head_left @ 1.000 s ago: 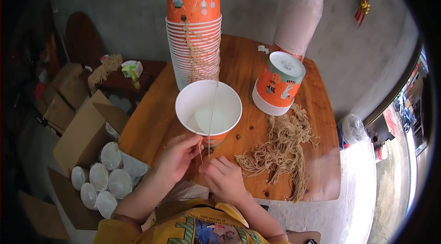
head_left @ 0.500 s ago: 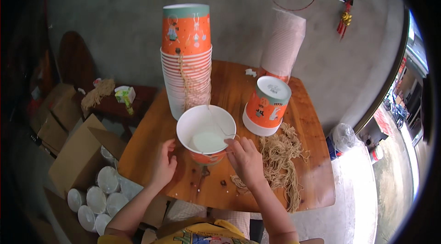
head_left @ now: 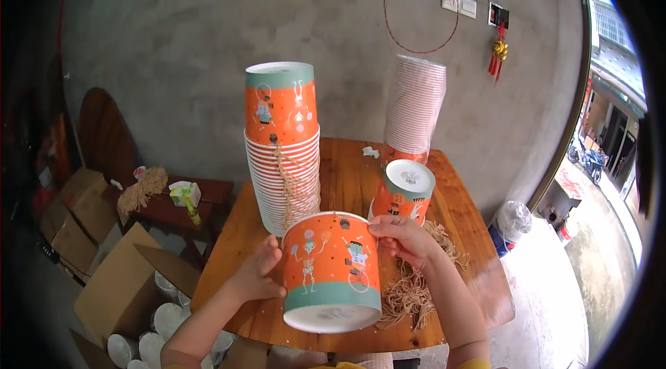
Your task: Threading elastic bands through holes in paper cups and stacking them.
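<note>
Above table (head_left: 347,181): orange cup (head_left: 331,272), tilted, base toward camera, clasped between left hand (head_left: 258,273) and right hand (head_left: 406,238). Behind: cup stack (head_left: 282,143), upturned cup (head_left: 402,195). Beside: straw strings (head_left: 416,286).

Tall cup stack (head_left: 283,154) blocks table (head_left: 347,168) left edge; upside-down cup (head_left: 404,192) and string pile (head_left: 416,286) crowd right side; bare lane between toward far edge

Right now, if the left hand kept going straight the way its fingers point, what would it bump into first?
The left hand already touches the orange paper cup held up between both hands. Its fingers point up and away, so past that cup it would probably meet the tall stack of orange cups first, though depth is hard to judge.
</note>
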Available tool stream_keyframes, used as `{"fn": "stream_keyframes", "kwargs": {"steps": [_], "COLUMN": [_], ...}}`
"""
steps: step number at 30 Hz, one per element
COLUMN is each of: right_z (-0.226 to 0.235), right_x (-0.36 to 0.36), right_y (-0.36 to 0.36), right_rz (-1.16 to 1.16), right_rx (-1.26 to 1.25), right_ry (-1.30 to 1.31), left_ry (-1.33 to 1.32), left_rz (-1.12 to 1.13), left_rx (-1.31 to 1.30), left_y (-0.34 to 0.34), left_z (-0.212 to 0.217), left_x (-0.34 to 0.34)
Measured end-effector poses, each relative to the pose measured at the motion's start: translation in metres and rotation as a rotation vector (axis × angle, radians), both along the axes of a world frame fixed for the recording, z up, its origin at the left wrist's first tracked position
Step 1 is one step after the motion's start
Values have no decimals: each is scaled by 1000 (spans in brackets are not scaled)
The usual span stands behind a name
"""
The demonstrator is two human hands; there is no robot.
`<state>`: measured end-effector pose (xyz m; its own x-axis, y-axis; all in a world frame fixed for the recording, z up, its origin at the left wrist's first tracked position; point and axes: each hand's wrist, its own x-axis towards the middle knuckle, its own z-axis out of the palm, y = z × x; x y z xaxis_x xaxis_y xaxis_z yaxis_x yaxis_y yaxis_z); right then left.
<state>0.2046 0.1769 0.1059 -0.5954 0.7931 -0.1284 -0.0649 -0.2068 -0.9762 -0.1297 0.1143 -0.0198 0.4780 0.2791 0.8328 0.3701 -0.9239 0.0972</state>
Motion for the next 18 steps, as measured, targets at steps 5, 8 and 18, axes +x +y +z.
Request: {"fn": "stream_keyframes", "kwargs": {"steps": [5,8,18], "right_z": [30,67,145], "right_x": [-2,4,-46], "right_y": [17,27,38], "right_rz": [48,134,-181], "right_rx": [8,75,604], "right_ry": [-19,172,177], "left_ry": [145,126,-494], "left_rz": [201,389,-75], "left_rx": [0,49,-192], "left_y": [-3,2,55], "left_z": [82,123,262], "left_x": [32,26,29]}}
